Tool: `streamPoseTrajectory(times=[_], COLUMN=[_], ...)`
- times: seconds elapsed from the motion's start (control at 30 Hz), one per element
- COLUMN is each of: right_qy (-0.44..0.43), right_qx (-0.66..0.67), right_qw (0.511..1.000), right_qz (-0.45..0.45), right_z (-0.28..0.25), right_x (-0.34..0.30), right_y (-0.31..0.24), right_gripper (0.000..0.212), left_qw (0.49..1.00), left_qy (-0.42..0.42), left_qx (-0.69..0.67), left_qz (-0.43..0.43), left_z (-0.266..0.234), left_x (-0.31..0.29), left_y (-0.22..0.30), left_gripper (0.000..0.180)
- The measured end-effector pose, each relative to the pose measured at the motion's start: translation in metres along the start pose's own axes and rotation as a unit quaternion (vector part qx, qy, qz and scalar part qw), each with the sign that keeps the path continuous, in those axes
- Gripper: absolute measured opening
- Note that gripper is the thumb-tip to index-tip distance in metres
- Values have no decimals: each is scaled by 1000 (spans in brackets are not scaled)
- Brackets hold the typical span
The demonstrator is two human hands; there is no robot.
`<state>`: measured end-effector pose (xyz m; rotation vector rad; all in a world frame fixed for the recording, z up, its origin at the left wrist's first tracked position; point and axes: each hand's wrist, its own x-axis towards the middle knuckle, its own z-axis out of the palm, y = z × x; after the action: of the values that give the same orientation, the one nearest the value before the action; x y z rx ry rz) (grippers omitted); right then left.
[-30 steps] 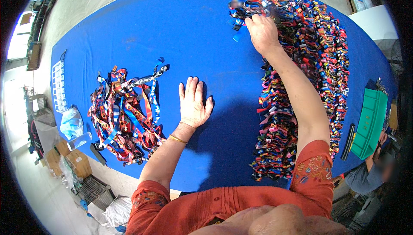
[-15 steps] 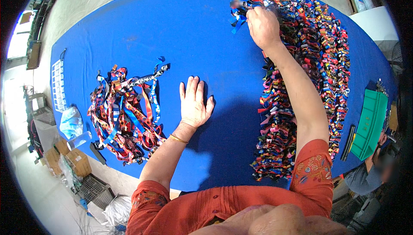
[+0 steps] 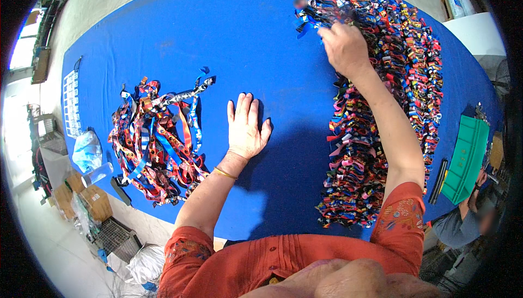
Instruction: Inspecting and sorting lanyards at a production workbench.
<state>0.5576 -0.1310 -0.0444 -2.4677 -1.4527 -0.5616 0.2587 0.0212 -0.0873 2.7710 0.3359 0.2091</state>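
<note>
My left hand (image 3: pixel 247 129) lies flat on the blue tablecloth (image 3: pixel 218 36), fingers stretched out, holding nothing. To its left is a loose heap of colourful printed ribbon straps (image 3: pixel 158 145), a few ends trailing toward the hand. On the right, long rows of bunched, looped printed straps (image 3: pixel 357 151) run from the far edge toward my body. Over the far left end of these rows, my right hand (image 3: pixel 347 50) is closed, its fingertips pinched beside blue strap ends (image 3: pixel 306 27). Whatever sits between those fingertips is too small to make out.
A green plastic bin (image 3: pixel 467 159) stands at the right edge, near another person (image 3: pixel 463 227). At the left edge are a white rack (image 3: pixel 71 104), a clear plastic bag (image 3: pixel 87 152) and a clear cylinder (image 3: pixel 98 174). Cardboard boxes (image 3: pixel 93 202) sit below the left edge.
My right hand has drawn slightly toward me and to the right along the strap rows. My left hand stays flat in the same place.
</note>
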Motion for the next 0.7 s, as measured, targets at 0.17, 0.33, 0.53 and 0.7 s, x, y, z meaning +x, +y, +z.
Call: streamPoseTrajectory(times=[0.17,0.33,0.53,0.7], right_qy=[-78,-84,-40,-73], right_qx=[14,5,-40,2], right_qw=[996,996,998,996], right_qz=[-47,-17,-12,53], right_z=[1,6,15,21], right_x=[-9,-12,-9,-5], right_y=[-5,6,4,-16], right_gripper=[6,9,12,9], left_qw=[1000,1000,1000,1000], left_qy=[8,6,8,5], left_qx=[9,9,-3,4], left_qz=[0,0,0,3], left_z=[3,2,1,-1], left_x=[0,1,1,0], left_y=[-1,0,1,1], left_gripper=[61,62,61,62])
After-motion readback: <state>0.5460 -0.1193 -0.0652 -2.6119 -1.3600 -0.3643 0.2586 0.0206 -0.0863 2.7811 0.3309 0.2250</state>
